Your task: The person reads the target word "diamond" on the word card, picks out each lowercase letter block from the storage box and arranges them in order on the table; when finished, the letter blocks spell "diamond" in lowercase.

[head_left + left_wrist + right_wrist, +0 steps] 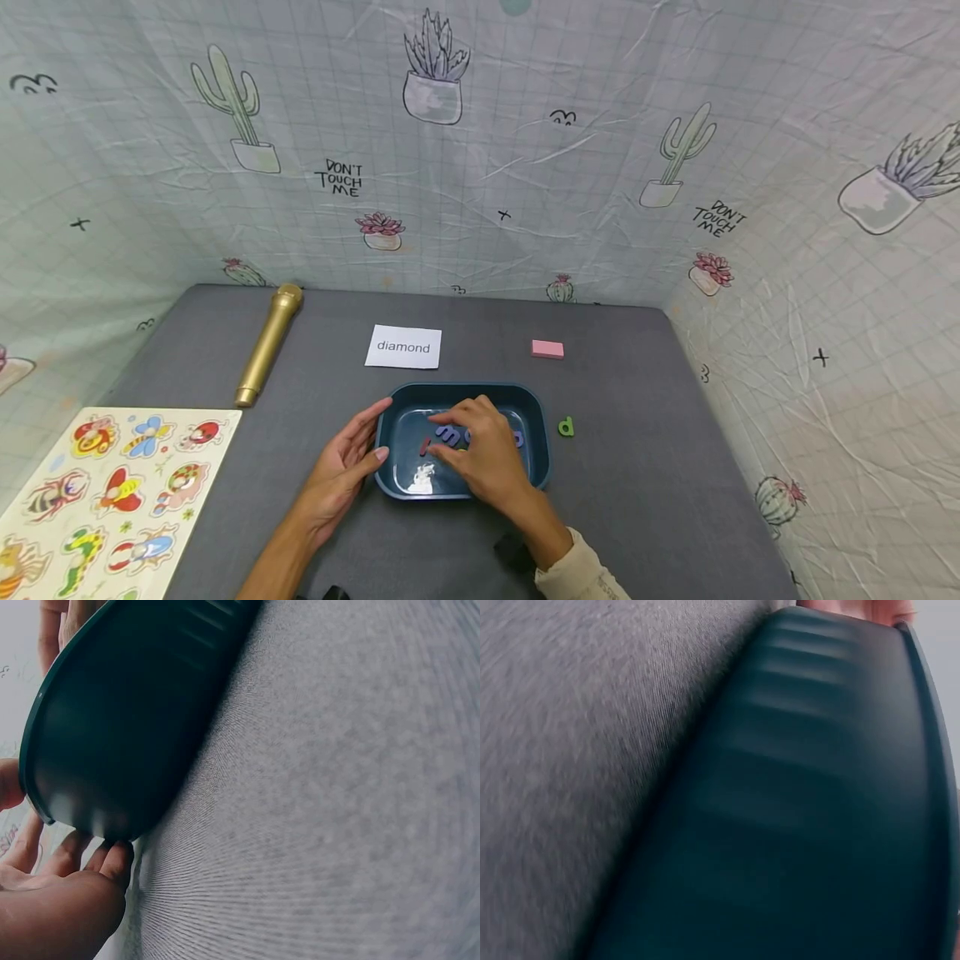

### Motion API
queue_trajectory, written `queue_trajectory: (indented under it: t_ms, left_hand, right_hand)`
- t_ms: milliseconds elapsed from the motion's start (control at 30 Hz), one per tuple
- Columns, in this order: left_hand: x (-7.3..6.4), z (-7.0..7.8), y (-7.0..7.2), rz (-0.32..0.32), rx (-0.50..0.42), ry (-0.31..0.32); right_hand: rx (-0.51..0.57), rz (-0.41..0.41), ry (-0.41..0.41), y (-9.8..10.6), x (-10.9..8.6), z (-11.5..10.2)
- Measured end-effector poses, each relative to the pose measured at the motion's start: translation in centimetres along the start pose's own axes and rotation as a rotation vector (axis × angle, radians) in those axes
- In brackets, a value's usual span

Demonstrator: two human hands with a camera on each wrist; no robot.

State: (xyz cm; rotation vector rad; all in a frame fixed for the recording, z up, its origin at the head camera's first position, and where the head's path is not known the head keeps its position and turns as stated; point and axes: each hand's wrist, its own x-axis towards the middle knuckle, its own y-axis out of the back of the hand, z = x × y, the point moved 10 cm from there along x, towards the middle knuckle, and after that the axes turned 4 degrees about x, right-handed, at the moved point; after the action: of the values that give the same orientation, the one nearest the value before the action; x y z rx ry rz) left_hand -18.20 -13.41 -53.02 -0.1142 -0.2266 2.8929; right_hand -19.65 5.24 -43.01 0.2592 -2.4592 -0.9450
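Note:
In the head view a dark teal tray (408, 492) holds several small plastic letters. Among them are a purple m (447, 434), a red letter (425, 447) and a purple letter (518, 438) at the right. My left hand (347, 467) holds the tray's left end, thumb at the rim, fingers against the outer wall. Inside the tray, my right hand (487, 454) hovers over the letters, thumb and forefinger apart. Its thumb tip is beside the red letter; contact cannot be told. The hand partly covers other letters. A green d (566, 427) lies on the table right of the tray.
A white card (403, 347) reading "diamond" lies behind the tray, with a pink block (547, 349) to its right. At the left are a gold microphone (268, 346) and an insect picture board (120, 500). A patterned cloth (480, 167) hangs behind the grey table (637, 500).

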Motion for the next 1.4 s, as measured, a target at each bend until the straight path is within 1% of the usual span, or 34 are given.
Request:
queue_trajectory:
  t_ms: [233, 467, 667, 767, 1033, 1300, 1400]
  left_hand:
    - [0.1, -0.1, 0.0, -0.01, 0.002, -0.001]
    - [0.0, -0.2, 0.1, -0.003, 0.002, 0.017]
    - [-0.1, -0.1, -0.1, -0.008, -0.001, 0.018]
    - [-0.1, -0.1, -0.1, -0.007, -0.007, 0.014]
    - [0.0, 0.1, -0.1, -0.006, -0.01, 0.001]
    - [0.0, 0.0, 0.0, -0.009, -0.003, -0.01]
    - [0.0, 0.0, 0.0, -0.012, -0.003, -0.014]
  right_hand:
    - [-0.019, -0.063, -0.048, -1.7, 0.5, 0.4]
    - [-0.052, -0.116, -0.074, -3.2, 0.8, 1.1]
    - [-0.112, -0.183, -0.091, -4.1, 0.8, 1.8]
    - [-0.143, -0.204, -0.094, -4.4, 0.8, 1.9]
    - [-0.233, -0.236, -0.084, -5.2, 1.1, 2.3]
    - [-0.275, -0.284, -0.045, -6.1, 1.3, 1.9]
    - [-0.303, -0.29, -0.015, -6.3, 1.3, 1.6]
